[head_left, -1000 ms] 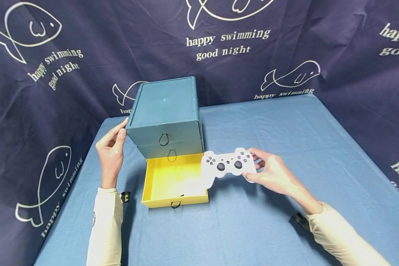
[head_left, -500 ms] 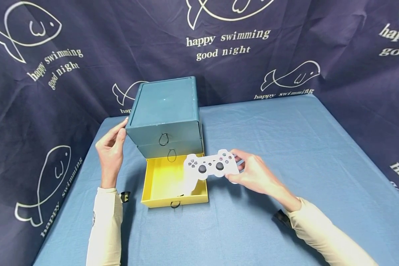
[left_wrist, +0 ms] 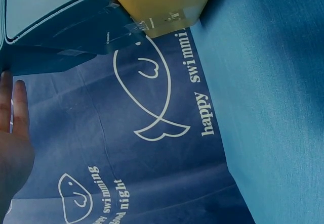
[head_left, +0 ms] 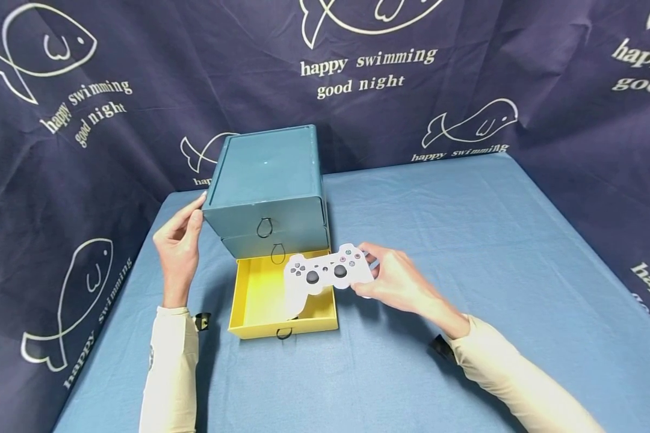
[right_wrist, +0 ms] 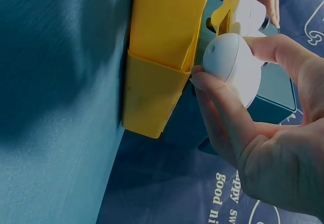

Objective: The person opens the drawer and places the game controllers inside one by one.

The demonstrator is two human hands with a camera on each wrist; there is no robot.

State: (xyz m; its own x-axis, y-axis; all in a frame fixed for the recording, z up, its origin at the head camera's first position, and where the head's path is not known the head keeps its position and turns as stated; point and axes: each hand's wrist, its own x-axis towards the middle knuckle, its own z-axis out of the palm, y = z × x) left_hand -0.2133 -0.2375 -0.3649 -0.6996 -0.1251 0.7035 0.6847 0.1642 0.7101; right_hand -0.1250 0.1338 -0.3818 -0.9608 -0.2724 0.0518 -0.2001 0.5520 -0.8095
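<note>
A white game controller is gripped at its right handle by my right hand. Its left handle hangs over the pulled-out yellow drawer. In the right wrist view, thumb and fingers pinch the rounded end of the controller, close to the drawer's yellow wall. My left hand touches the left front edge of the blue drawer unit. The left wrist view shows the fingers straight, reaching up to the unit's side.
Two blue drawer fronts with black loop pulls sit closed above the yellow drawer. The unit stands on a blue cloth-covered table. A dark blue curtain with fish drawings hangs behind and at the sides.
My right hand has carried the controller leftward, from the drawer's right side to above it, and the controller has tilted slightly. My left hand has stayed at the unit.
</note>
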